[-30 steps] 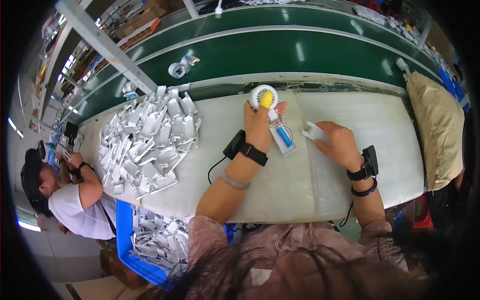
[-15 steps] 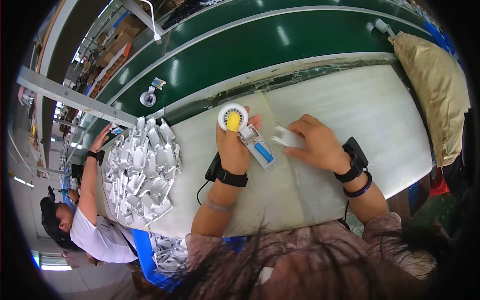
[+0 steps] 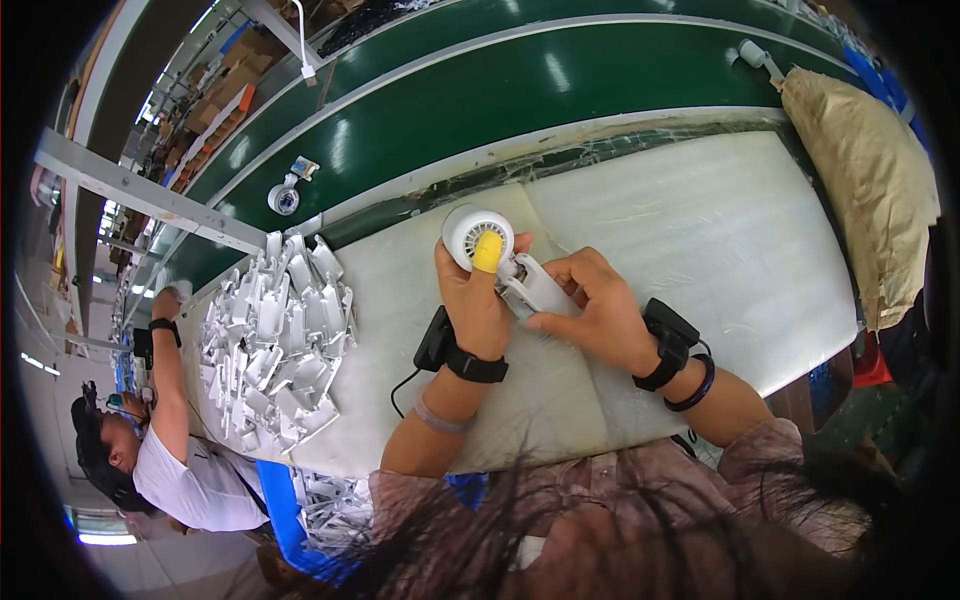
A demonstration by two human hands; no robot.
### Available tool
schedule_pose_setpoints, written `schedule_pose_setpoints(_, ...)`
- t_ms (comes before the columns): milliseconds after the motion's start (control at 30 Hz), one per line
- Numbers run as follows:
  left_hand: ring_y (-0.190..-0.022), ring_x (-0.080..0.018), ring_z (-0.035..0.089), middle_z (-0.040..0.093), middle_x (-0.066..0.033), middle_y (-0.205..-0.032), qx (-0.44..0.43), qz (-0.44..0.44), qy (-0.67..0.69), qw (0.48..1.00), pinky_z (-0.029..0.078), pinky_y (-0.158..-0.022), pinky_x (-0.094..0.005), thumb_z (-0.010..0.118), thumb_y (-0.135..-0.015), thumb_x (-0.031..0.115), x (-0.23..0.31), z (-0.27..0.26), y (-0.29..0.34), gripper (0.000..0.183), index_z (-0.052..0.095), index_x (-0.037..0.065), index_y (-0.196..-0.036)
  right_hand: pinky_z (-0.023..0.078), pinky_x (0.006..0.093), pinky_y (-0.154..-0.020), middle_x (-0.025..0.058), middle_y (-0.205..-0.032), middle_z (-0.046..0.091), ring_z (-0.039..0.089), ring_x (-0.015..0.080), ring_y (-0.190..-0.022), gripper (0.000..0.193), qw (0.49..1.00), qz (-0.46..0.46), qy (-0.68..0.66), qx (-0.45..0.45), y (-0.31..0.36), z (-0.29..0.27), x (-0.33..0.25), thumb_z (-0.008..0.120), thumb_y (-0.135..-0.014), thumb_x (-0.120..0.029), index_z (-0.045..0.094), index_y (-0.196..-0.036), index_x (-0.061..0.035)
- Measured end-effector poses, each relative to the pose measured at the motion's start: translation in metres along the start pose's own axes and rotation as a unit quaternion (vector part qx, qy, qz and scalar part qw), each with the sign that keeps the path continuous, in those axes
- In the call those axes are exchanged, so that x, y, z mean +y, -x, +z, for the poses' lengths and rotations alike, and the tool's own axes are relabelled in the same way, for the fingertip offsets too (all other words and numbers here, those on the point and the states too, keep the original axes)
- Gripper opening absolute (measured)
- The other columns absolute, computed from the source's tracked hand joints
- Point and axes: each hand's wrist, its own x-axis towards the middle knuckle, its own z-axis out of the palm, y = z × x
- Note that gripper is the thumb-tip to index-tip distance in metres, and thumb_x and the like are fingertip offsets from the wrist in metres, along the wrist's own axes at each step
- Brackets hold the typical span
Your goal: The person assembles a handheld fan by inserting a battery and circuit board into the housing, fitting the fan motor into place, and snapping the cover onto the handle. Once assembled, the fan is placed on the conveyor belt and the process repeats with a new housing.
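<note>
Head view: white padded bench [image 3: 700,220], green conveyor [image 3: 560,90] behind, prob. factory.

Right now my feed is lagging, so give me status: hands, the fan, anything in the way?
Left hand grips small white fan. Right hand presses white cover onto its handle. Nothing in the way.

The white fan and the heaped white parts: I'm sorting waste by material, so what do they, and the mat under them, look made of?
Small white fan: looks like moulded plastic, smooth matt shell with a slotted grille. Pile of white parts: probably the same plastic, with crisp thin edges and an even white colour. Work mat: seems soft white foam sheet, dull and faintly wrinkled, though the look leaves it open.
</note>
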Motion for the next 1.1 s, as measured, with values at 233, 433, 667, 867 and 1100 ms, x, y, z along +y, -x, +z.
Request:
schedule_pose_setpoints(233,-0.097,-0.028,0.066,0.059,-0.015,-0.122,0.02,-0.01,0.009,1.0,0.054,-0.085,-0.039,0.056,-0.096,0.017,0.001,0.006,0.005,0.033,0.042,0.006,-0.123,0.047,0.0291,-0.068,0.0072,-0.091,0.055,0.054,0.0173,-0.076,0.048,1.0,0.005,0.025,0.004,0.0,0.005,0.0,0.085,-0.067,-0.019,0.061,-0.106,-0.0041)
schedule_pose_setpoints(433,-0.098,-0.0277,0.066,0.058,-0.0146,-0.123,0.03,-0.029,-0.001,0.999,0.054,-0.086,-0.0394,0.056,-0.096,0.017,0.0,0.008,0.007,0.033,0.041,0.006,-0.123,0.049,0.0323,-0.067,0.0104,-0.092,0.055,0.058,0.0227,-0.076,0.051,0.998,-0.007,0.056,0.005,0.002,0.01,0.0,0.086,-0.067,-0.024,0.06,-0.106,-0.0032)
schedule_pose_setpoints(667,-0.104,-0.0273,0.063,0.054,-0.0147,-0.126,-0.022,-0.028,-0.006,0.999,0.053,-0.09,-0.0398,0.059,-0.092,0.009,0.004,0.013,0.01,0.043,0.036,0.007,-0.128,0.05,0.0377,-0.067,0.016,-0.095,0.057,0.06,0.0329,-0.079,0.058,0.988,-0.05,0.147,0.007,0.007,0.007,0.001,0.081,-0.071,-0.035,0.057,-0.112,-0.001)
schedule_pose_setpoints(867,-0.108,-0.0276,0.061,0.048,-0.0127,-0.125,-0.091,-0.03,-0.048,0.994,0.051,-0.09,-0.037,0.062,-0.084,-0.004,0.004,0.012,0.007,0.069,0.02,0.006,-0.138,0.05,0.0398,-0.066,0.0173,-0.094,0.057,0.06,0.0347,-0.078,0.064,0.983,-0.013,0.18,-0.03,0.007,-0.001,0.0,0.078,-0.074,-0.039,0.054,-0.115,0.0032)
schedule_pose_setpoints(1100,-0.108,-0.0253,0.062,0.05,-0.0141,-0.123,-0.046,-0.026,-0.084,0.995,0.051,-0.089,-0.0349,0.061,-0.086,-0.001,0.007,0.007,0.003,0.063,0.022,0.003,-0.136,0.05,0.0379,-0.071,0.0174,-0.098,0.059,0.06,0.0321,-0.086,0.062,0.989,-0.03,0.085,-0.117,-0.005,-0.012,0.005,0.073,-0.08,-0.037,0.053,-0.124,0.0013)
